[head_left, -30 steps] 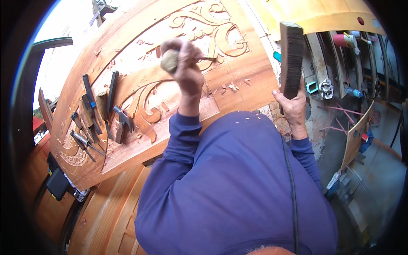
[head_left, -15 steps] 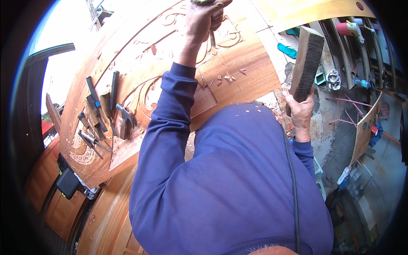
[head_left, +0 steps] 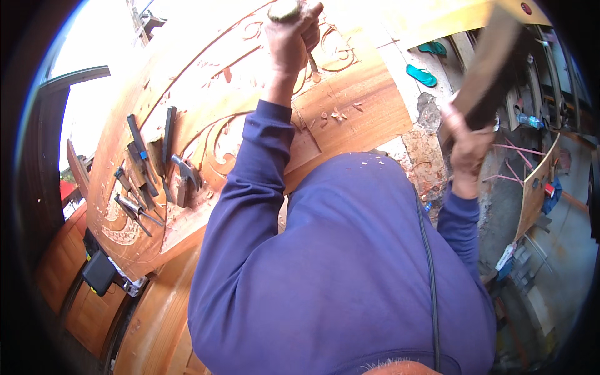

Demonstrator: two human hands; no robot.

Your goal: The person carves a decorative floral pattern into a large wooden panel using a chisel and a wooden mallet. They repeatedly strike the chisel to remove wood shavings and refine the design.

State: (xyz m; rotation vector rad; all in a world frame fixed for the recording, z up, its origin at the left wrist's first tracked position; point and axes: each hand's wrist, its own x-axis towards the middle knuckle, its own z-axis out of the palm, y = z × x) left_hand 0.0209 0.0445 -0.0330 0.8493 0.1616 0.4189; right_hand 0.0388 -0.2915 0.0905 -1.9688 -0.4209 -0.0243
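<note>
My left hand (head_left: 290, 40) is stretched out to the far part of a large carved wooden panel (head_left: 356, 103) and is closed around a chisel (head_left: 284, 9) with a rounded wooden handle. The chisel's blade (head_left: 312, 64) points down at a scroll carving. At the right, my right hand (head_left: 465, 147) grips a long dark wooden mallet block (head_left: 487, 69), held up and tilted, off the panel's right edge. My blue-sleeved arms and body fill the lower middle.
Several chisels (head_left: 142, 167) and a hammer (head_left: 186, 178) lie in a row on the panel's left part. Wood chips (head_left: 340, 114) are scattered near the carving. Teal flip-flops (head_left: 422, 75) lie on the floor beyond. A black box (head_left: 99, 273) sits at lower left, clutter at right.
My left arm has reached farther up the panel with the chisel. My right hand has swung the wooden mallet outward to the right and tilted it.
</note>
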